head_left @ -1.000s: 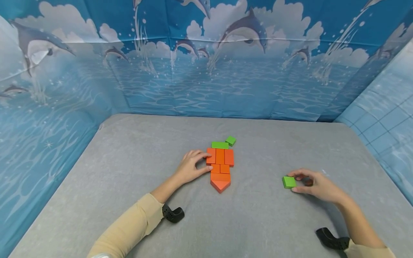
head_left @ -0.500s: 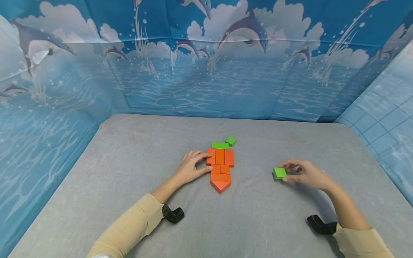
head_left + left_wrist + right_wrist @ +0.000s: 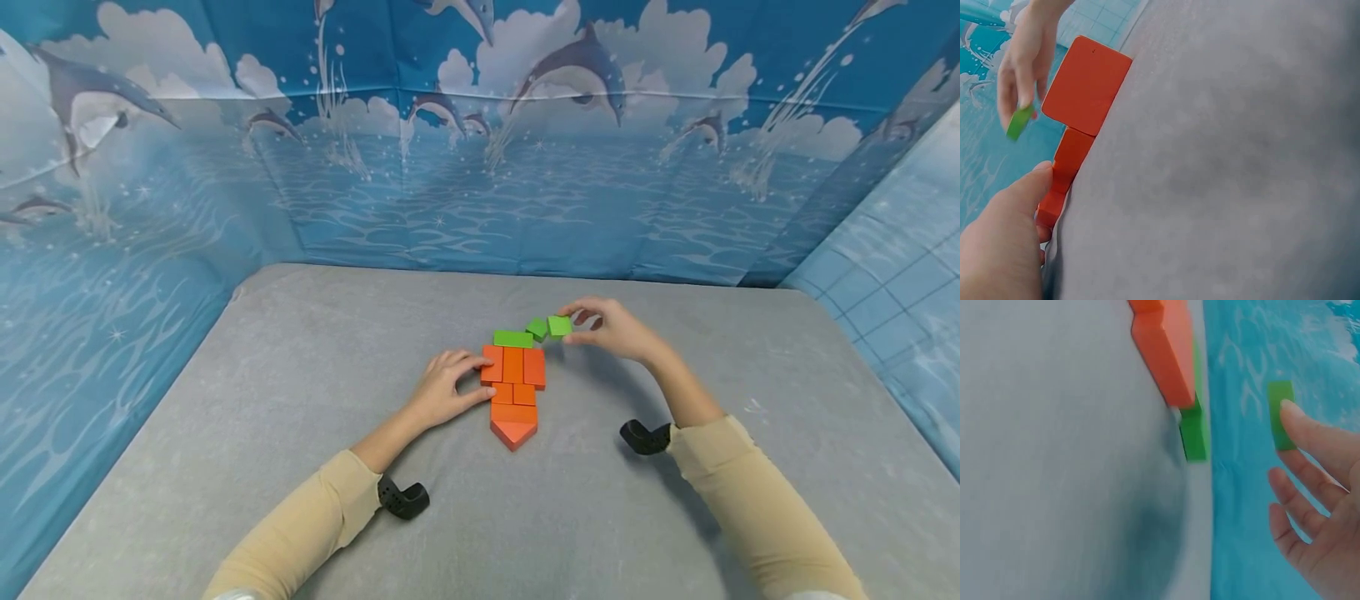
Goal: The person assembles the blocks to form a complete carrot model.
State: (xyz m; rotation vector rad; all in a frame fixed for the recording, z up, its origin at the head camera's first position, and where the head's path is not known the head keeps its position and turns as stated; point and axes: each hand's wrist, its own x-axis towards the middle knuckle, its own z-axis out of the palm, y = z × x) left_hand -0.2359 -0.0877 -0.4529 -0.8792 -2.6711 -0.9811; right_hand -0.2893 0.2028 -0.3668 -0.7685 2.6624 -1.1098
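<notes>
Between thumb and index finger, my right hand [image 3: 612, 329] pinches a square green block [image 3: 558, 326], held off the table in the right wrist view. It is just right of a small tilted green block [image 3: 537, 328], which sits by the end of a longer green block [image 3: 513, 338]. Below these, several orange blocks [image 3: 513, 365] lie fitted together, ending in a pointed orange block [image 3: 513, 426] toward me. My left hand [image 3: 442, 387] rests at their left side, its thumb and index fingertips touching the orange blocks. The left wrist view shows the thumb against an orange side [image 3: 1072, 153].
A grey cloth-covered table [image 3: 300, 333] carries the blocks. Blue dolphin-printed curtains [image 3: 450, 183] stand along its back and sides. Black wrist mounts [image 3: 403, 498] jut out below each sleeve cuff.
My right hand has carried the square green block leftward and away from me, from the table's right side to beside the other green blocks. The left hand stays put.
</notes>
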